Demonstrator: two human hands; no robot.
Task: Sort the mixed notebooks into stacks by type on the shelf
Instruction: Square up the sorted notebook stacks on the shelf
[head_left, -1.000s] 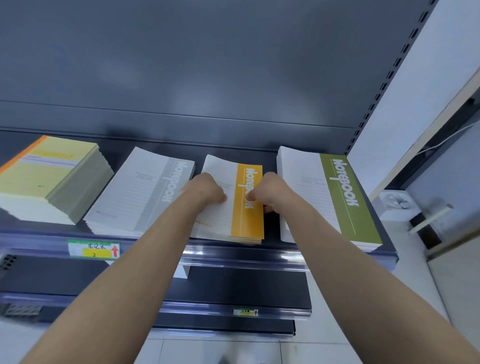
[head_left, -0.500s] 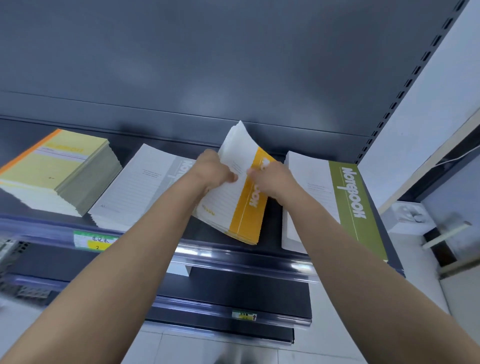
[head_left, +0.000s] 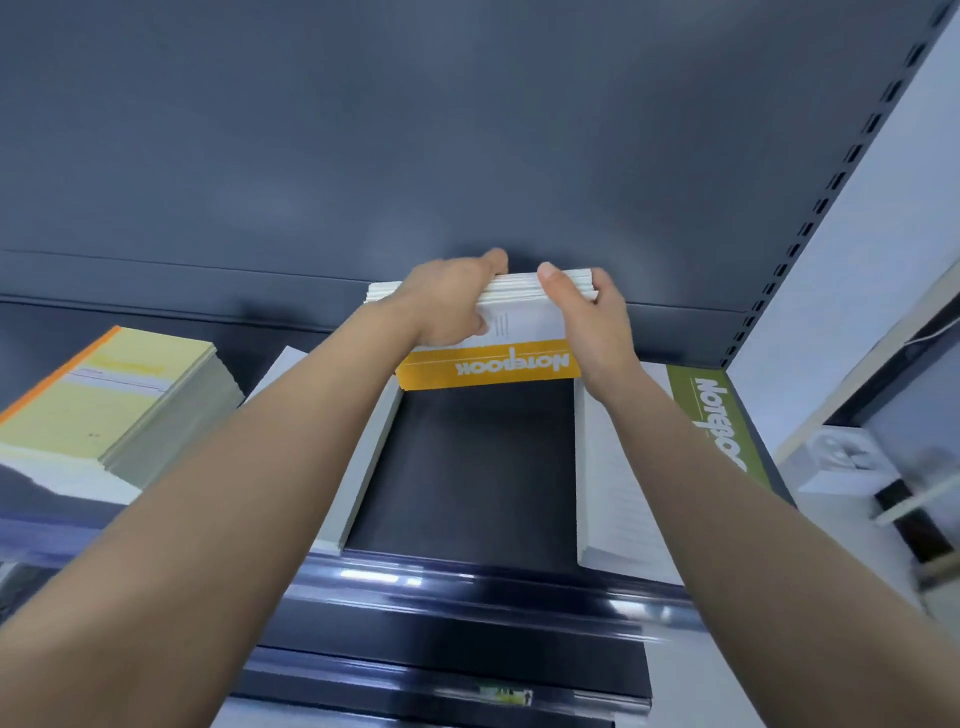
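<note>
Nearest, bare dark shelf lies before the upright orange notebooks, band reading "Notebook" upside down, with a green "Notebook" stack to their right and a grey stack to their left, and the left hand and right hand each with a curled grip on their top edge.

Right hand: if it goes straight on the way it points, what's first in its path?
Apart from the orange notebook stack it grips, the right hand would most likely meet the shelf's dark back panel first. The gap looks short, but depth is hard to judge here.
</note>
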